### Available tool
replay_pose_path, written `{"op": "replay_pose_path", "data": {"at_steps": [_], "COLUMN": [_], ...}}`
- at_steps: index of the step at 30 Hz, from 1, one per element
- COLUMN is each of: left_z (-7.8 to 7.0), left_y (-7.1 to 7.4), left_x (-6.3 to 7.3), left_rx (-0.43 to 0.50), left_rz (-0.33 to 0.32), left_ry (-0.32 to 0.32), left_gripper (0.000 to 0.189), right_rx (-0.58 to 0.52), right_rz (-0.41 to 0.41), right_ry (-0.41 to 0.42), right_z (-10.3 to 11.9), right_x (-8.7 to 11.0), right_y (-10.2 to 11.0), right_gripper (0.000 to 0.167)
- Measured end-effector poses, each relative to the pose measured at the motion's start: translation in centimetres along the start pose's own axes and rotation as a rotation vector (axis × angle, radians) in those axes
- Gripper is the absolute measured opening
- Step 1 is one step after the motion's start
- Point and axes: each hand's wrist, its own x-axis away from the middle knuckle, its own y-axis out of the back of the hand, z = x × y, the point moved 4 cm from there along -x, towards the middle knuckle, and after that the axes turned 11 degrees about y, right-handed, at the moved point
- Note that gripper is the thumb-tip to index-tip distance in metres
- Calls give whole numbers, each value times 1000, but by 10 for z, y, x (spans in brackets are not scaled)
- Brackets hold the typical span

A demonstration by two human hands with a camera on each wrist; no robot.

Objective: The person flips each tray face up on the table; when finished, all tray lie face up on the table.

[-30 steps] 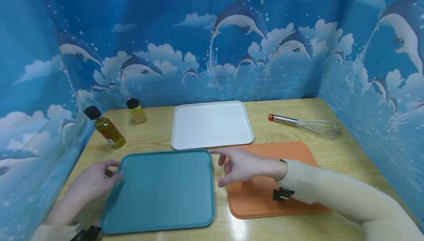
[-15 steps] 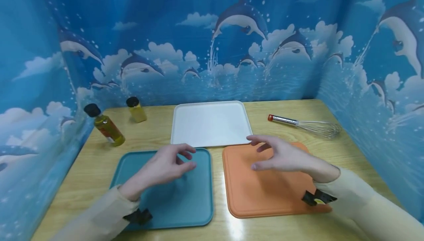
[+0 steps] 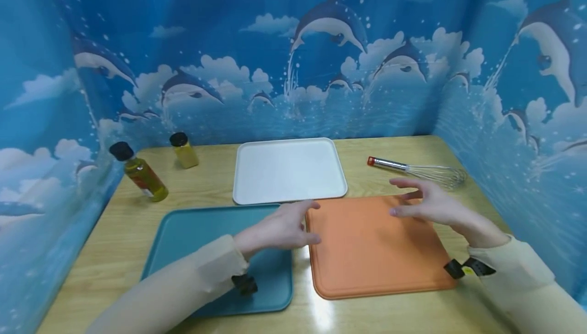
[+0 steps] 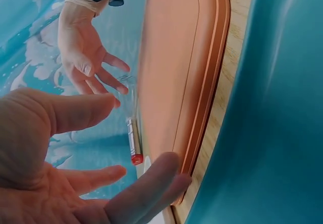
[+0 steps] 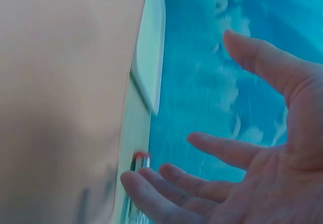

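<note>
Grip's wide on both, nothing held: left hand (image 3: 281, 228) at the orange board's (image 3: 367, 252) 9 o'clock edge, right hand (image 3: 433, 206) over its 2 o'clock corner. Board lies 4 o'clock from left, 8 from right, long axis 9-to-3. Neither hand's clearly nearer; can't call contact from here. Teal tray (image 3: 197, 232) crowds its 9 side, white tray (image 3: 289, 168) at 11, whisk (image 3: 405, 167) at 1.

Orange board (image 3: 357, 252): high head, close wrist views
</note>
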Motion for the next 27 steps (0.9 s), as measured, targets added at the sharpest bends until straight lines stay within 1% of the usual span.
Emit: {"op": "replay_pose_path", "data": {"at_steps": [3, 7, 11, 13, 17, 19, 23, 25, 27], "left_z": [-3, -4, -4, -4, -2, -1, 0, 3, 6], "left_y": [-4, -7, -6, -7, -6, -5, -3, -2, -1], "left_x": [-5, -10, -13, -14, -16, -17, -17, -16, -16], "left_rx": [-44, -52, -54, -38, 43, 87, 132, 182, 252], "left_rz": [29, 41, 28, 36, 76, 96, 123, 138, 161], "left_ry": [25, 64, 81, 85, 87, 85, 70, 68, 75], "left_gripper": [75, 77, 78, 76, 68, 64, 62, 61, 59], "right_rx": [9, 25, 41, 60, 93, 89, 63, 49, 39], "right_rz": [-8, 12, 48, 51, 43, 42, 36, 33, 32], "right_ry": [-57, -111, -159, -171, -170, -173, -196, -205, -209], "right_z": [-16, -34, -48, -52, -54, -54, -56, -58, -61], "right_x": [6, 15, 19, 19, 16, 15, 15, 15, 15], "right_y": [11, 21, 19, 17, 15, 16, 17, 18, 18], "right_gripper": [92, 96, 101, 104, 102, 98, 92, 92, 92]}}
